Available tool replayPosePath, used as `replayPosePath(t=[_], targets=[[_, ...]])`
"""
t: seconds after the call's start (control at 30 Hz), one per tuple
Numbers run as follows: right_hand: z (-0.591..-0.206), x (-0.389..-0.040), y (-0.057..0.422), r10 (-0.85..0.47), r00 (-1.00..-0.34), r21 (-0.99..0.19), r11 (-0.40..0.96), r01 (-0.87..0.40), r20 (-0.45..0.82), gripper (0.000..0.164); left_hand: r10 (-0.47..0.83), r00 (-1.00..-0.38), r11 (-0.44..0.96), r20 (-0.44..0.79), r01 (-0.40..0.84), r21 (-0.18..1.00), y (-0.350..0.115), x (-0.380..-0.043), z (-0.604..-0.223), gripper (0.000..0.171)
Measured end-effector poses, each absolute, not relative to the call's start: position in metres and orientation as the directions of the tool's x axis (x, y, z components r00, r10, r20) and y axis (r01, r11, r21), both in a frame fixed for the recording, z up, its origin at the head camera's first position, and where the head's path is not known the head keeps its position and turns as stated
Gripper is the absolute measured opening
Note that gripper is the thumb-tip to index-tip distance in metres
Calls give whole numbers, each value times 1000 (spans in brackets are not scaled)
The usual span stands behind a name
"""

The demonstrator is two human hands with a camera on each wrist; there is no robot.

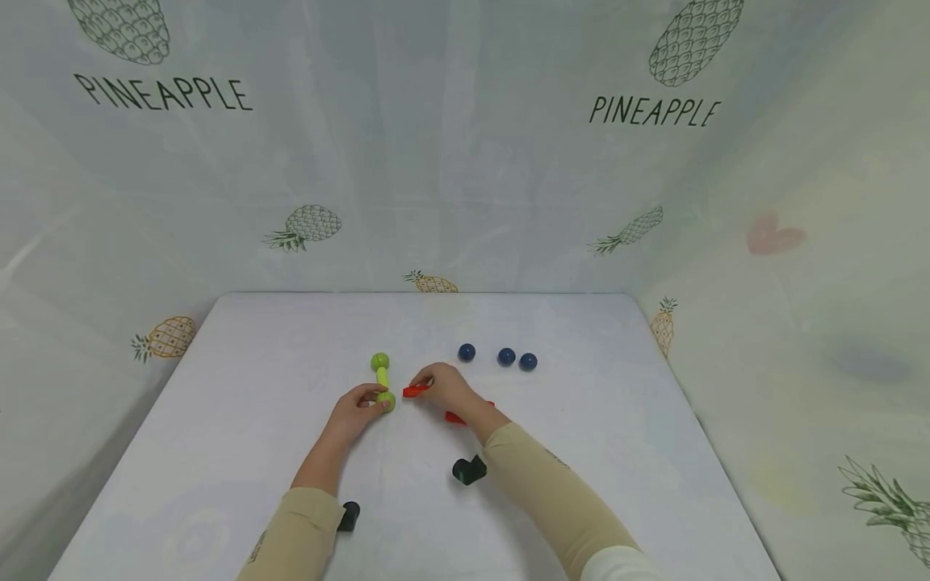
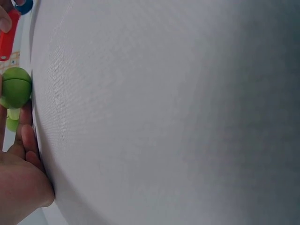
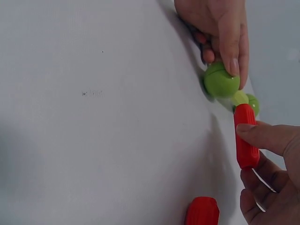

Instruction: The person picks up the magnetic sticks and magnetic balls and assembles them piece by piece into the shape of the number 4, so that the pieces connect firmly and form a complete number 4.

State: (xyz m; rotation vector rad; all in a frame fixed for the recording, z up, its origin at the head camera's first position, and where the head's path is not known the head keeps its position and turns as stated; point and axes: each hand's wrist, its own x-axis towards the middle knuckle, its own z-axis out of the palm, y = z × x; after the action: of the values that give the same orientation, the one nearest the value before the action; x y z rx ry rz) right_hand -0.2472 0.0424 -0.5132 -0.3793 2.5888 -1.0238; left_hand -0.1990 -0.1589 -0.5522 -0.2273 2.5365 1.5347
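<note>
My left hand (image 1: 353, 411) pinches a green ball (image 1: 389, 402) between thumb and fingers, low over the white table. From that ball a short yellow-green rod (image 1: 382, 376) runs away from me to a second green ball (image 1: 380, 361). To the right, my right hand (image 1: 449, 387) grips a ribbed red rod (image 3: 246, 140) with thumb and fingers. One end of this red rod points toward the green ball, with a small gap between them in the head view. Another red piece (image 1: 455, 418) lies on the table, partly hidden by my right forearm.
Three dark blue balls (image 1: 506, 357) sit on the white table (image 1: 617, 452) beyond my right hand. A dark object (image 1: 468, 470) shows beside the right sleeve, and another dark object (image 1: 349, 516) beside the left. A pineapple-print curtain (image 1: 465, 161) stands behind the table.
</note>
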Motion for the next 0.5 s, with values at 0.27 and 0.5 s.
replayPosePath(t=[0.27,0.5], targets=[[-518,-248,37,-384,-903,-698,700,-151,-190,19,-36,-977,458,-212,-204,865,-160,-200,-553,35],[-519,-247,31,-393,-899,-696,700,-157,-194,18,-46,-971,446,-237,-232,864,-159,-199,-552,36]])
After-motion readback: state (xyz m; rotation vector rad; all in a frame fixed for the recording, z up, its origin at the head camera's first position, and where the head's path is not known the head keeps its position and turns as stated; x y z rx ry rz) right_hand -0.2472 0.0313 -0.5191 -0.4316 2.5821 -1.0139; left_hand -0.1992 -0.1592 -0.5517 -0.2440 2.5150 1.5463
